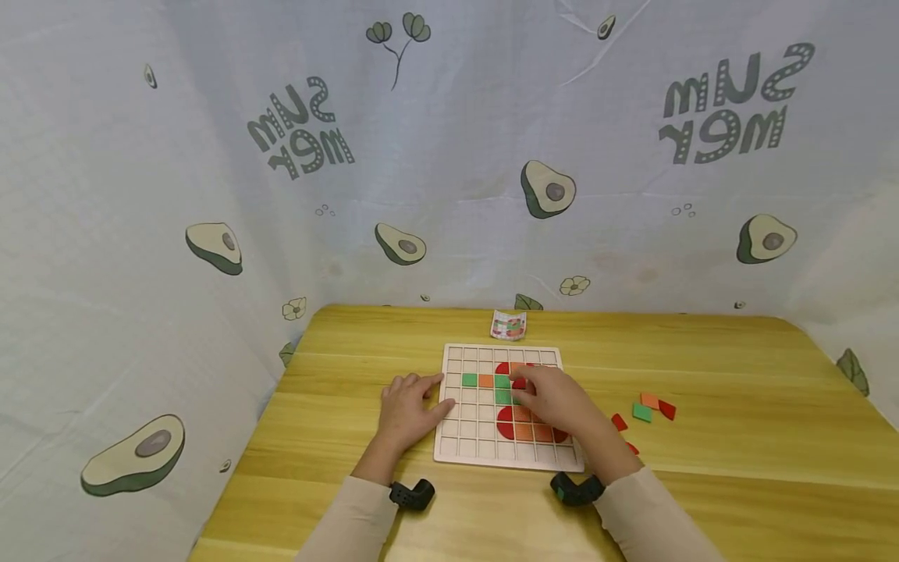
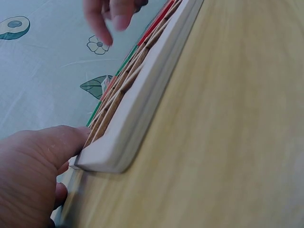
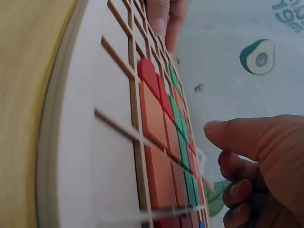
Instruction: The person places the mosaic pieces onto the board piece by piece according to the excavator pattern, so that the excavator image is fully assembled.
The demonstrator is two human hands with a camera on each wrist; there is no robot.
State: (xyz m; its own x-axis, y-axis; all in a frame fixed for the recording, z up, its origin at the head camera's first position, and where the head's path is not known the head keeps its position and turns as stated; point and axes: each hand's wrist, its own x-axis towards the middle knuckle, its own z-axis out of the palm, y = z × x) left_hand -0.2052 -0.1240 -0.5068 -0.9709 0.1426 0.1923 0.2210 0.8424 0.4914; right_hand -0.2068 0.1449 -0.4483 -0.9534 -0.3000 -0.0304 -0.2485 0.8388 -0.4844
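A pale wooden grid board (image 1: pixel 453 433) lies on the table with green, orange and red flat tiles set in its cells. At its left edge rests my left hand (image 1: pixel 407 410), the thumb on the rim and the index fingertip touching the side. My right hand (image 1: pixel 558 402) is over the right half of the board, covering some cells. In the right wrist view its thumb (image 3: pixel 232 135) stretches out apart from the bent fingers, with no tile showing between them. A green tile (image 1: pixel 469 380) and an orange tile (image 1: pixel 486 381) sit side by side in one row.
Right of the board lie a loose orange tile (image 1: pixel 649 401), a green tile (image 1: pixel 642 412) and several red pieces (image 1: pixel 667 409), some close by my right forearm. A small printed card (image 1: pixel 509 325) stands behind the board. A patterned curtain (image 1: pixel 463 234) hangs beyond the table.
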